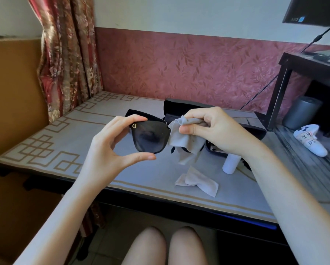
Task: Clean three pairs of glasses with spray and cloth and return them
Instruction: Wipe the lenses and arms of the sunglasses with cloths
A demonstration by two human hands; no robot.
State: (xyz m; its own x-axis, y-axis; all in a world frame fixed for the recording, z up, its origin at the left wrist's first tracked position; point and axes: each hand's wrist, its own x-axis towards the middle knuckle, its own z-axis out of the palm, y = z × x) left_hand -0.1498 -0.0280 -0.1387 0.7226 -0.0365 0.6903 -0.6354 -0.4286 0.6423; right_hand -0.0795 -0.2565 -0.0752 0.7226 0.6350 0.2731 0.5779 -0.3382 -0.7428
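Knees point(166, 245) at bottom edge, below the front lip of the counter point(74, 134), which carries a grey mat with a tan key pattern.

Left hand point(110, 148): raised above the counter, thumb under the lower rim and index finger on the top outer corner of the sunglasses point(150, 136). Fingers curled, pinching the frame. Sunglasses held in the air, front toward the camera, dark lens, small gold letter on the corner.

Right hand point(217, 129): level with the left, fingers and thumb clenched on a grey cloth point(185, 142). Cloth bunched at the fingertips, draped over the other lens and hanging below it. That lens is hidden by the cloth.

On the counter, below the hands: second cloth point(198, 181), crumpled, lying flat near the front edge. Just right of it, a white spray bottle point(231, 163), partly hidden by the right wrist.

Behind the hands: black case point(179, 106), open. Other dark items under the right hand; cannot tell what they are.

Far right: white controller point(309, 139) with a handwritten label, grey cylinder point(301, 111), black stand point(282, 88), monitor point(313, 10) above.

Far left: patterned curtain point(68, 54).
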